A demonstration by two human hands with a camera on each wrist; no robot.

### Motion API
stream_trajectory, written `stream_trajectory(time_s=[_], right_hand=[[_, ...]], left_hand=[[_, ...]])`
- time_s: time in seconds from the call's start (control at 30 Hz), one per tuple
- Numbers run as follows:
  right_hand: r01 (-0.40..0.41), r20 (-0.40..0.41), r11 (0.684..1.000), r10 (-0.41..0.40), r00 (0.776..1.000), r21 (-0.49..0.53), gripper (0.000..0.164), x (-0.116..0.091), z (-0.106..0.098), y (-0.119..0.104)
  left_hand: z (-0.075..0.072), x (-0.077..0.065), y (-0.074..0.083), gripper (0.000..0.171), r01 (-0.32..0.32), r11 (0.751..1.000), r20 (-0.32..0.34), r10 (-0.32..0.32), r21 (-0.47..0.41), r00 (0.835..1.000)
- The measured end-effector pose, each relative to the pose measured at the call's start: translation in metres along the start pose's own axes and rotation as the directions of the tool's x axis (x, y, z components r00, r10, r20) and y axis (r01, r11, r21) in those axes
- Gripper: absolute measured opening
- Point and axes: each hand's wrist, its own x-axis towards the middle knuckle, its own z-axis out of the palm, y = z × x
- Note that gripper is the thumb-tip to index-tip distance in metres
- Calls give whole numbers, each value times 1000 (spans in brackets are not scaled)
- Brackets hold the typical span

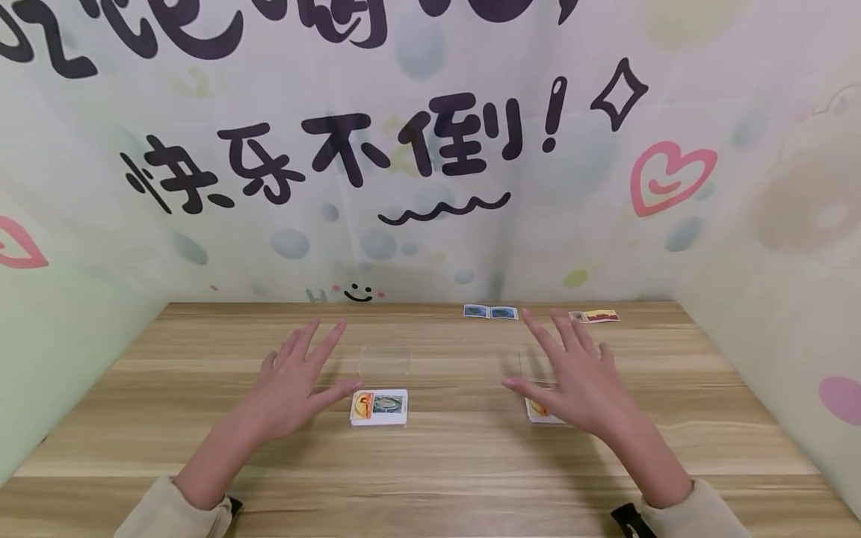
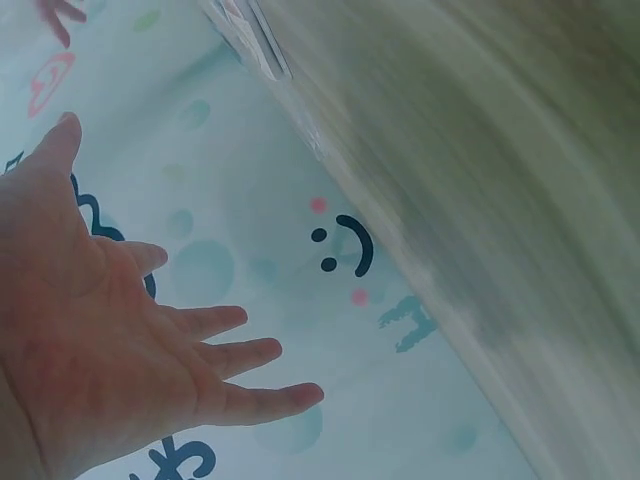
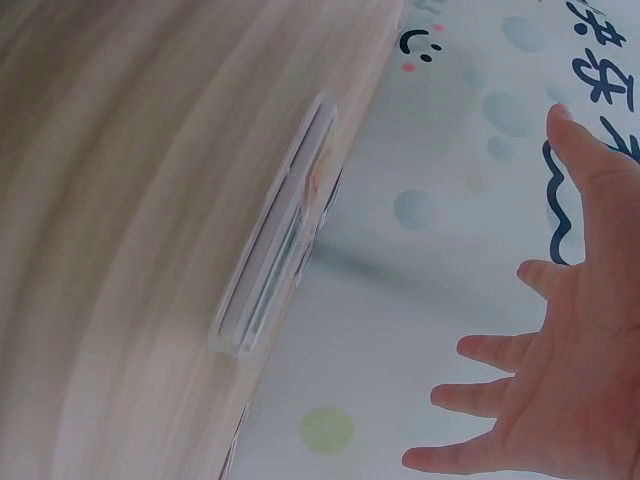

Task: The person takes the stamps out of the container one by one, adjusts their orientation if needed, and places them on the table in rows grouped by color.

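Note:
Both hands hover over the wooden table with fingers spread and hold nothing. My left hand (image 1: pixel 292 392) is just left of a stack of white cards (image 1: pixel 380 408) whose top bears orange and green stamp-like pictures. Behind that stack lies a thin clear plastic piece (image 1: pixel 384 362). My right hand (image 1: pixel 581 381) is above a second, similar stack (image 1: pixel 543 415), largely covering it. Another clear plastic piece (image 1: pixel 531 365) shows partly behind the right thumb. In the right wrist view, the card stack (image 3: pixel 275 240) is seen edge-on, beyond the spread fingers (image 3: pixel 480 400).
At the table's back edge lie a pair of blue stamp-like pieces (image 1: pixel 490 311) and a red-and-yellow piece (image 1: pixel 601 317), partly behind the right fingers. A white printed cloth (image 1: pixel 430 246) hangs behind the table (image 1: pixel 444 478), with pale walls on both sides.

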Motion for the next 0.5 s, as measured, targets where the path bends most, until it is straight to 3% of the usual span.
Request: stream_trajectory(time_s=[0.27,0.5], right_hand=[[28,-10,1000,-28,1000,-5,95,3,3,-9],[53,6,999,-53,999,12,93,9,6,-20]], left_hand=[[1,0,6,91,-7,1000,-12,7,28,1000],[2,-2,6,93,12,1000,0,-12,-20,1000]])
